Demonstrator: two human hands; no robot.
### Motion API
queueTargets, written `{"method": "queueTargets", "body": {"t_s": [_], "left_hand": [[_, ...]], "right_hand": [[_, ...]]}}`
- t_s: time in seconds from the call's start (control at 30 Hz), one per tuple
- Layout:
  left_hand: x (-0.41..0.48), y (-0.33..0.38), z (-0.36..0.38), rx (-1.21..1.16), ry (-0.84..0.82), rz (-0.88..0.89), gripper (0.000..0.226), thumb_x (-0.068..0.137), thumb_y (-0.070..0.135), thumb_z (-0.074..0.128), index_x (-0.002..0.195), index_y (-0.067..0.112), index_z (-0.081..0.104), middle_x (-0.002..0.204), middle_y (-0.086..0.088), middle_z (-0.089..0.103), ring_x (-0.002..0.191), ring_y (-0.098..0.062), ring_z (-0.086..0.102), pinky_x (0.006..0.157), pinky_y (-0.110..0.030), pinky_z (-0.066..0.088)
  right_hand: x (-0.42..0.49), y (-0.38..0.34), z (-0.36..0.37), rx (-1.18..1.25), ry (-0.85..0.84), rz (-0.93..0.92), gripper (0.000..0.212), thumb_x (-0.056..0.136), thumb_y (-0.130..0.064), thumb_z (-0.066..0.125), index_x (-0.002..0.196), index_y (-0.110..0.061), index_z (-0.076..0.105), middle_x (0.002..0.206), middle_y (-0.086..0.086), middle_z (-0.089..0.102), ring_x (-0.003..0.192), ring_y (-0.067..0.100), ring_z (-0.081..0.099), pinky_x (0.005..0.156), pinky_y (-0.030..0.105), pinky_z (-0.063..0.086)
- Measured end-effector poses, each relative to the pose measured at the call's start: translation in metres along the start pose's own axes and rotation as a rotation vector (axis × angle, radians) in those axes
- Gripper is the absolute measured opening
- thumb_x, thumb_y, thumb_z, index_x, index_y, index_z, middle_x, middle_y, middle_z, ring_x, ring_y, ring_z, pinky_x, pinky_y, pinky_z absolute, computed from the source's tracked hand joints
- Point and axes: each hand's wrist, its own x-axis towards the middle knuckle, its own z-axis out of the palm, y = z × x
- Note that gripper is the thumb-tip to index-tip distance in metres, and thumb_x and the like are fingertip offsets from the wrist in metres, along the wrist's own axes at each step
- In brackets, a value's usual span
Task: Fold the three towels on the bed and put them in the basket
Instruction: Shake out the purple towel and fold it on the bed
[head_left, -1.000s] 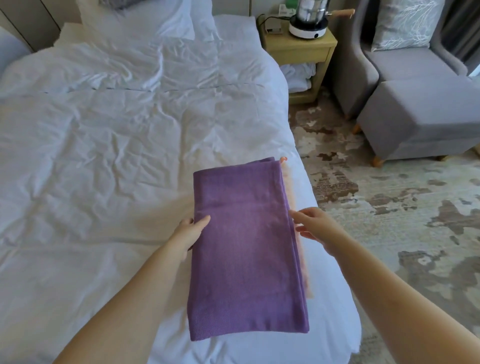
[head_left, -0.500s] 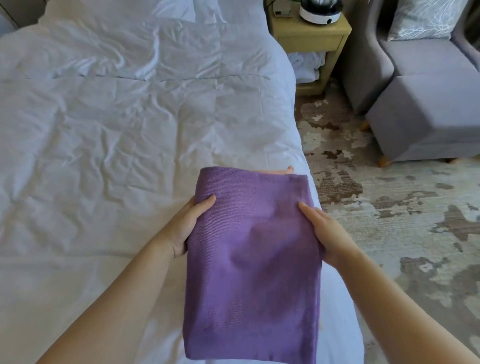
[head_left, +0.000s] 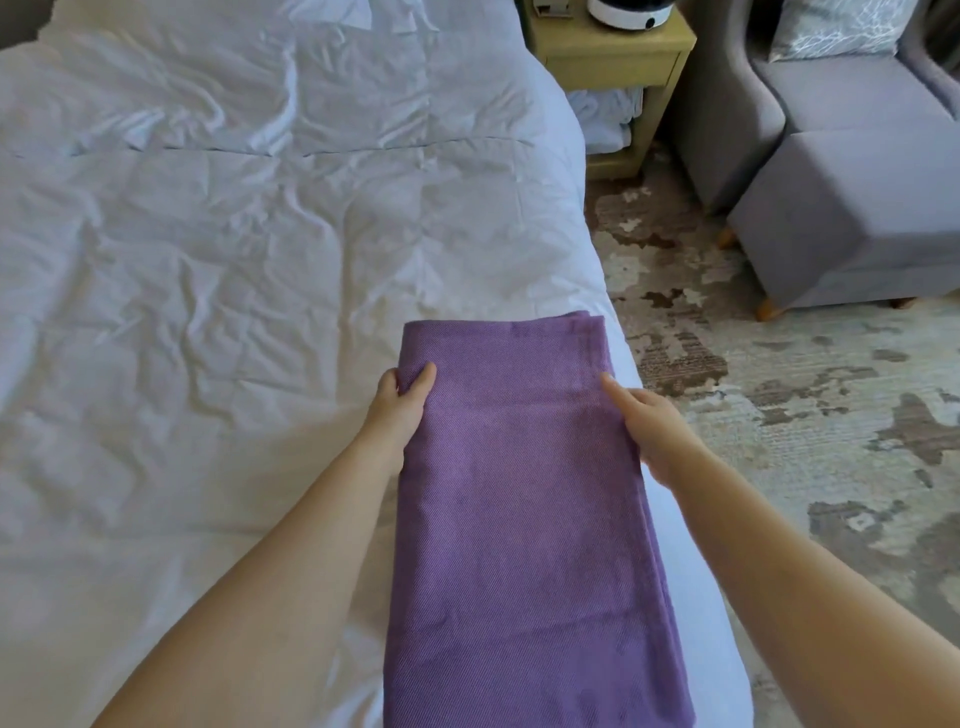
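A folded purple towel (head_left: 524, 519) lies lengthwise near the right edge of the white bed (head_left: 234, 291), its near end running out of the bottom of the view. My left hand (head_left: 400, 405) grips the towel's left edge, thumb on top and fingers underneath. My right hand (head_left: 649, 426) holds the right edge the same way, thumb on the cloth. The pink towel that lay under it is hidden. No basket is in view.
A yellow nightstand (head_left: 613, 67) with white cloths on its shelf stands beside the bed's head. A grey armchair (head_left: 810, 93) and footstool (head_left: 852, 218) sit at the right on a patterned rug (head_left: 779, 415).
Both hands went from touching the towel's sides to gripping its edges. The towel's near part has come toward me, and the pink edge beneath it has gone out of sight.
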Motion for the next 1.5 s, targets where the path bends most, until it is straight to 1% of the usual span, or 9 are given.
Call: {"method": "queueTargets", "body": {"t_s": [0.2,0.33,0.43,0.67,0.8,0.97,1.13,1.27,1.5], "left_hand": [[0.012,0.014,0.012,-0.099,-0.056,-0.011,0.033,0.091,0.042,0.059,0.114,0.019,0.053,0.118,-0.006,0.063,0.105,-0.025,0.063,0.093,-0.047,0.052],[0.016,0.004,0.009,0.129,0.081,0.052,0.055,0.089,0.044,0.06,0.133,0.018,0.038,0.123,-0.005,0.056,0.106,-0.024,0.059,0.095,-0.042,0.05],[0.019,0.013,0.005,0.201,0.053,0.158,0.065,0.089,0.046,0.06,0.143,0.033,0.026,0.122,-0.001,0.054,0.101,-0.015,0.059,0.082,-0.028,0.048],[0.045,0.042,0.001,0.387,0.02,0.302,0.027,0.096,0.034,0.052,0.117,0.017,0.055,0.12,0.0,0.055,0.117,-0.018,0.053,0.1,-0.032,0.043],[0.054,0.044,-0.004,0.338,0.016,0.319,0.022,0.096,0.037,0.05,0.108,0.019,0.054,0.101,0.011,0.053,0.097,-0.011,0.053,0.082,-0.023,0.044],[0.056,0.032,0.01,0.424,0.157,0.358,0.013,0.097,0.03,0.05,0.102,0.018,0.051,0.096,0.009,0.053,0.091,-0.014,0.053,0.066,-0.011,0.038],[0.033,0.021,0.01,0.781,0.336,0.58,0.042,0.093,0.034,0.055,0.133,0.025,0.048,0.15,-0.009,0.031,0.129,-0.029,0.042,0.102,-0.04,0.037],[0.0,0.004,0.018,1.148,0.14,0.893,0.047,0.093,0.05,0.045,0.138,0.037,0.046,0.159,-0.002,0.022,0.144,-0.028,0.024,0.115,-0.052,0.015],[-0.002,-0.019,0.044,1.568,-0.002,0.633,0.084,0.081,0.079,0.003,0.152,0.033,0.004,0.161,0.01,-0.006,0.148,-0.023,-0.009,0.115,-0.053,-0.011]], "right_hand": [[0.019,-0.029,0.002,-0.147,0.167,-0.21,0.052,0.084,-0.048,0.062,0.082,0.004,0.056,0.073,0.009,0.052,0.067,0.02,0.049,0.058,0.024,0.04],[0.027,-0.021,0.006,-0.386,0.178,-0.195,0.055,0.083,-0.045,0.067,0.123,-0.014,0.047,0.106,0.003,0.051,0.093,0.018,0.051,0.08,0.03,0.042],[0.03,-0.031,0.011,-0.269,0.23,-0.307,0.052,0.082,-0.045,0.067,0.122,-0.018,0.049,0.114,-0.001,0.054,0.091,0.011,0.054,0.074,0.026,0.041],[0.042,-0.062,0.023,-0.334,0.271,-0.41,0.026,0.089,-0.034,0.061,0.107,-0.014,0.058,0.118,0.009,0.055,0.089,0.017,0.056,0.081,0.032,0.047],[0.049,-0.084,0.014,-0.049,0.177,-0.391,0.017,0.088,-0.035,0.063,0.1,-0.022,0.063,0.102,0.004,0.066,0.076,0.009,0.066,0.055,0.02,0.05],[0.079,-0.067,0.028,-0.247,0.214,-0.229,0.032,0.088,-0.03,0.065,0.108,-0.006,0.061,0.099,0.006,0.061,0.087,0.019,0.056,0.076,0.03,0.045],[0.06,-0.043,0.019,-0.122,0.279,-0.176,0.042,0.085,-0.047,0.06,0.112,-0.016,0.054,0.102,-0.003,0.061,0.083,0.008,0.057,0.065,0.024,0.04],[0.011,-0.019,0.011,-0.084,0.221,-0.168,0.038,0.086,-0.045,0.061,0.114,-0.022,0.049,0.098,-0.012,0.057,0.083,-0.002,0.053,0.062,0.019,0.039],[-0.082,0.041,-0.004,-0.177,0.215,-0.032,0.03,0.083,-0.045,0.066,0.094,-0.019,0.056,0.091,-0.005,0.061,0.079,0.007,0.057,0.064,0.024,0.041]]}}
